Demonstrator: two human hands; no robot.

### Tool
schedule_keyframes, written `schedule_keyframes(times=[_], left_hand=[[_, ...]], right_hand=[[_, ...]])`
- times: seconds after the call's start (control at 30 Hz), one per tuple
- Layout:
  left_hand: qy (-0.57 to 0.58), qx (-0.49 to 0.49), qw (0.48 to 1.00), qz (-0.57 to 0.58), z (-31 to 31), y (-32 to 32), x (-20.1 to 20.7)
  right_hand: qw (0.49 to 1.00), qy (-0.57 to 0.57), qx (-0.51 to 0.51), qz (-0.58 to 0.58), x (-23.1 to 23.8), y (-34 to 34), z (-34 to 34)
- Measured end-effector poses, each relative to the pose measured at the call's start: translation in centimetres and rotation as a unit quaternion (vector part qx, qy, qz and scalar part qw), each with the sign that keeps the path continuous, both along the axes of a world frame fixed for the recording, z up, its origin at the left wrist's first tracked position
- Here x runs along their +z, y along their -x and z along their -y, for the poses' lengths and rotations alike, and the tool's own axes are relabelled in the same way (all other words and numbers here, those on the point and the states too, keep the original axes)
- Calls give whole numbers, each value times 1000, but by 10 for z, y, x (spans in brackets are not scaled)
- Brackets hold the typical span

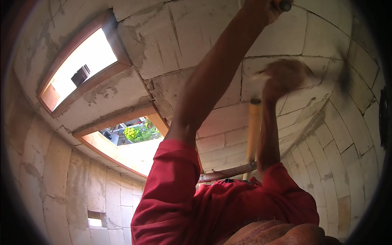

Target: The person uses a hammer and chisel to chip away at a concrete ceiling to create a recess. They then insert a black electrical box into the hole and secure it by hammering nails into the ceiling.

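Both my arms reach up toward a wall of pale blocks [196, 36] with rough mortar joints. My left hand [267, 7] is at the top edge of the view, closed around a dark metal rod [285, 5] whose tip points at the wall. Lower and to the right, my right hand [286, 76] is blurred by motion. It grips a hammer-like tool whose dark head [346, 75] smears out to the right. My red sleeves [171, 192] fill the lower part of the view.
Two wood-framed window openings [81, 65] [130, 139] pierce the wall on the left, with greenery outside the lower one. An upright bamboo pole [254, 130] meets a horizontal pole [226, 173] between my arms. A small gap [94, 221] shows low in the wall.
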State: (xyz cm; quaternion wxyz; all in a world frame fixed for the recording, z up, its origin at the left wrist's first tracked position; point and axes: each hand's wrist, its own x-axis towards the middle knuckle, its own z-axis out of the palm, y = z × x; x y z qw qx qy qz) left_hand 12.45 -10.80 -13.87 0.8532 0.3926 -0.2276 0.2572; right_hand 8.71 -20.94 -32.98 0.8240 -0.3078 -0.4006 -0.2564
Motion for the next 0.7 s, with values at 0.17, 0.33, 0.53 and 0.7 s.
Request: schedule_keyframes(times=[0.17, 0.33, 0.53, 0.7], left_hand=[[-337, 253, 906, -46, -44, 12, -31], [-300, 252, 907, -155, -11, 42, -46], [-91, 159, 980, -81, -5, 44, -35], [-59, 116, 988, -85, -12, 54, -29]], right_hand=[[977, 112, 135, -119, 8, 42, 30], [970, 125, 97, -185, 17, 55, 62], [970, 143, 79, -180, 14, 66, 71], [973, 146, 59, -168, 15, 74, 74]])
